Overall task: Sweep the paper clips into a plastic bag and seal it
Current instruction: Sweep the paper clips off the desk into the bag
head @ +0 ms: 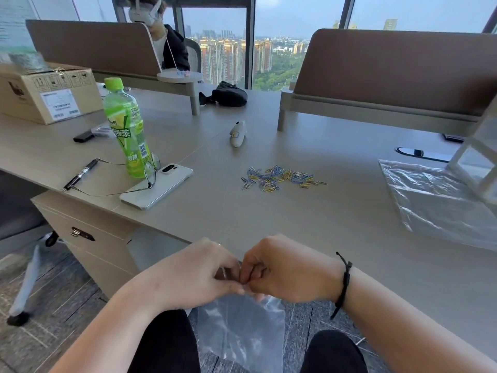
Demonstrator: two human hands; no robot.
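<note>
Paper clips (279, 177) are lying on the bench (336, 224), well beyond both hands.
Left hand (196, 278) and right hand (290, 273) are pinching the plastic bag (242, 332) mouth — bag hanging lengthwise downward; clips spreading left–right.

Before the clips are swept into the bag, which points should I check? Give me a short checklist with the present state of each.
1. Bag held: ok. The left hand and right hand both pinch the top of the plastic bag.
2. Bag mouth open: cannot tell; the fingers hide it.
3. Bag at the desk edge, under the clips: not ok; it hangs over the lap.
4. Paper clips gathered: ok, one loose pile.
5. Path from pile to edge free: ok.
</note>
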